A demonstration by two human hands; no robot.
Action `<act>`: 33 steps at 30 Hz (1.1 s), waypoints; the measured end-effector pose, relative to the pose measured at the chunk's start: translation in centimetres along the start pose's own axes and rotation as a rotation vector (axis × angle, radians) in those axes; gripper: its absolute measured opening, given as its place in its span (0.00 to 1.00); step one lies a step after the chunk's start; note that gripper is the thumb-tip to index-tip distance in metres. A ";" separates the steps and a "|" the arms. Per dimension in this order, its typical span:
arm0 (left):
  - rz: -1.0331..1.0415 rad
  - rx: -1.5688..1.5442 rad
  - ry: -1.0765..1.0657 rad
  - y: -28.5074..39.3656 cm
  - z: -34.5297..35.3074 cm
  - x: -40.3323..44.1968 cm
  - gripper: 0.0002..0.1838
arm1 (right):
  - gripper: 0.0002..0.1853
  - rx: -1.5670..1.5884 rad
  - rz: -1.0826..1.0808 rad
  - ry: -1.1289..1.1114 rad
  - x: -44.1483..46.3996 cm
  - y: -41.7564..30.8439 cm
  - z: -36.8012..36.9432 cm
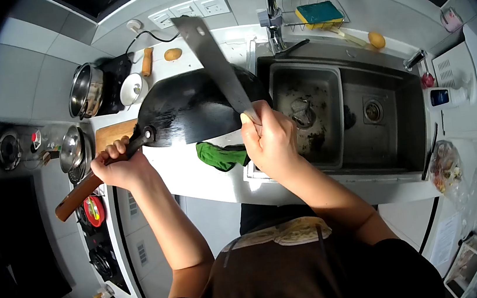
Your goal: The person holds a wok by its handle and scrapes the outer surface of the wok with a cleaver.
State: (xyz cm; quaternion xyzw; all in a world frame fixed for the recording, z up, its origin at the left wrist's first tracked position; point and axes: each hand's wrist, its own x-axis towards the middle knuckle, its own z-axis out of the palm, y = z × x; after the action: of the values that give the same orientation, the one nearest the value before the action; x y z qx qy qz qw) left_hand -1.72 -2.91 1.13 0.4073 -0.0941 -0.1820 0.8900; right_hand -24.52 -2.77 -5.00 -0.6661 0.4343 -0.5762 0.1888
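Observation:
My left hand (121, 164) is closed around the dark metal neck and brown wooden handle (79, 198) of a black wok (187, 110). The wok is tilted over the white counter, and shiny streaks show on its dark surface. In my right hand (273, 144) is a long, flat metal blade-like tool (213, 57), gripped at its narrow lower end. It points up and to the left in front of the wok, its wider end pierced by a small hole. Whether it touches the wok, I cannot tell. A green cloth (221, 155) lies on the counter just below the wok, left of my right hand.
On the right is a double sink (343, 113) with dark residue in its left basin, under a faucet (274, 21). A sponge (318, 13) sits on a wire rack. A steel pot (86, 91), white bowl (134, 89) and cutting board (113, 134) stand left.

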 end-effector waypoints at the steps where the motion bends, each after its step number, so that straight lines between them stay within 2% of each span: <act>1: -0.014 0.005 0.004 0.1 -0.1 0.0 0.11 | 0.03 -0.001 0.006 0.002 -0.4 0.2 -0.1; 3: -0.007 0.002 0.008 0.1 -0.1 0.2 0.11 | 0.03 -0.109 0.030 0.015 -0.9 1.1 -0.3; 4: -0.004 0.004 0.011 0.1 -0.1 0.3 0.11 | 0.02 -0.071 0.106 0.010 -1.1 1.4 -0.5; 7: -0.005 0.001 0.031 0.1 0.1 -0.1 0.11 | 0.02 -0.070 0.127 -0.017 -0.5 1.1 -0.6; 9: -0.009 -0.001 0.016 0.0 0.2 -0.1 0.11 | 0.02 0.000 -0.012 0.037 -0.1 0.3 0.1; 11: -0.004 -0.005 0.003 0.2 0.2 0.0 0.11 | 0.02 0.004 -0.028 0.045 -0.4 0.6 0.1; 14: 0.003 0.001 0.015 0.1 0.1 0.2 0.11 | 0.03 0.021 0.221 -0.007 -1.0 2.1 -0.4; 15: 0.001 0.002 0.015 0.1 0.2 0.0 0.11 | 0.03 0.019 0.223 -0.007 -0.9 1.9 -0.3; 18: -0.004 0.019 0.019 0.2 0.7 -0.6 0.11 | 0.02 0.058 0.052 0.041 -0.2 0.2 0.2; 25: -0.006 0.029 0.008 0.0 0.4 0.1 0.11 | 0.03 -0.027 0.203 0.027 -1.2 2.3 -0.5; 29: -0.003 0.024 0.024 0.2 1.0 -0.4 0.11 | 0.03 0.041 0.027 0.091 -0.8 0.8 0.0; 33: -0.001 0.037 0.048 0.2 0.4 0.2 0.12 | 0.03 0.032 0.204 0.068 -1.4 2.6 -0.5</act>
State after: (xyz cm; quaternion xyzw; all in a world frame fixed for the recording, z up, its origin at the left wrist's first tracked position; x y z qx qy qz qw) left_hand -1.65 -3.10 1.54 0.4279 -0.0758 -0.1708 0.8843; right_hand -25.83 -2.95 -7.69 -0.5954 0.4967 -0.5831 0.2423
